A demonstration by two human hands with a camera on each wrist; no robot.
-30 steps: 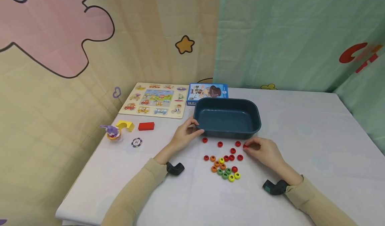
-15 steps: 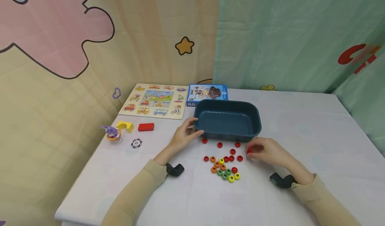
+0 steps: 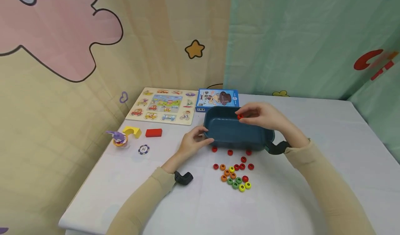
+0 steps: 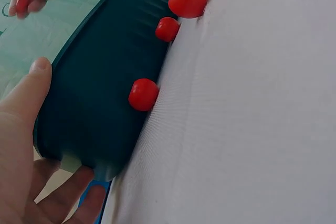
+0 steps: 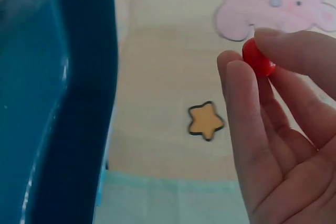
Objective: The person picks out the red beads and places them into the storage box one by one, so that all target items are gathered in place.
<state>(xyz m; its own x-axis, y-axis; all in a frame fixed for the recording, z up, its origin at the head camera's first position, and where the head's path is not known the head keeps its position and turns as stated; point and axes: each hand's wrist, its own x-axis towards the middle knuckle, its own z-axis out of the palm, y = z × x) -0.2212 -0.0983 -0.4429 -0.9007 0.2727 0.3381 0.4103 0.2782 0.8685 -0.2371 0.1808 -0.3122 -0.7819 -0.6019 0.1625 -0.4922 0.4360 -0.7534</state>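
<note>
My right hand (image 3: 261, 116) is raised over the dark teal plastic bin (image 3: 232, 133) and pinches a red bead (image 5: 257, 59) between thumb and fingertips. At the bin's left front corner, my left hand (image 3: 191, 141) grips the wall; the left wrist view has its thumb (image 4: 38, 80) at the rim and the fingers bent along the end. The visible inside of the bin is bare. In front of it several loose red beads (image 3: 243, 159) lie on the cloth, along with orange beads (image 3: 227, 172), green beads (image 3: 235, 185) and yellow beads (image 3: 242, 188).
Behind the bin lies a blue box (image 3: 217, 99), with a wooden picture puzzle (image 3: 162, 106) beside it. Further left are a red block (image 3: 153, 132), a yellow arch block (image 3: 132, 131), a purple toy figure (image 3: 118, 138) and a round chip (image 3: 144, 149).
My right hand has lifted the red bead from the table beside the bin and carried it up and left over the bin. My left hand stays at the bin's corner.
</note>
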